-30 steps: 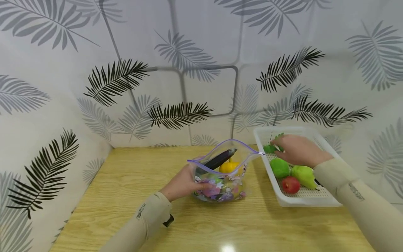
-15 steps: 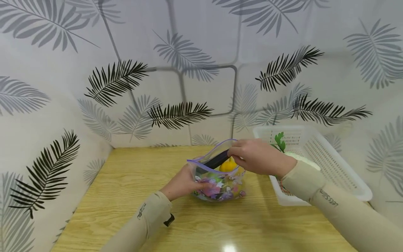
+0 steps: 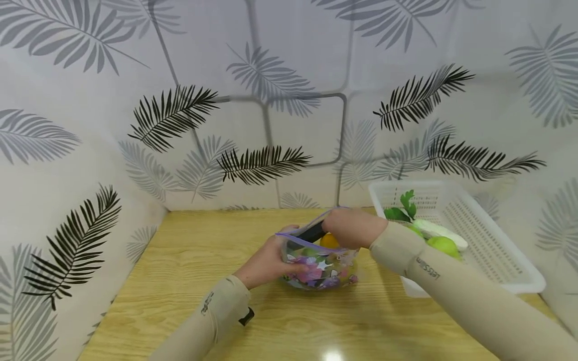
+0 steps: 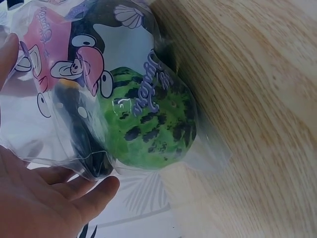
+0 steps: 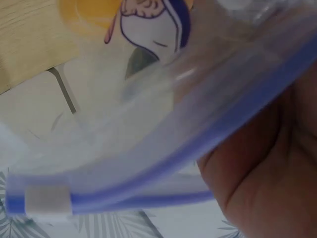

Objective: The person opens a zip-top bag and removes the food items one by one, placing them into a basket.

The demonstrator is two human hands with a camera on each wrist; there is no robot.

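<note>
My left hand (image 3: 270, 261) grips the zip bag (image 3: 316, 277) on the tabletop (image 3: 189, 301). My right hand (image 3: 349, 228) is in its mouth, fingers hidden, hold unclear; inside, the long dark item (image 3: 310, 234) slants up rightward to it.

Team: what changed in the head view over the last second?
The right hand moved left from the white basket to the bag, its fingers now in the bag's mouth. Whether it carries anything is hidden. Unchanged: left hand gripping the bag; basket in place.
</note>
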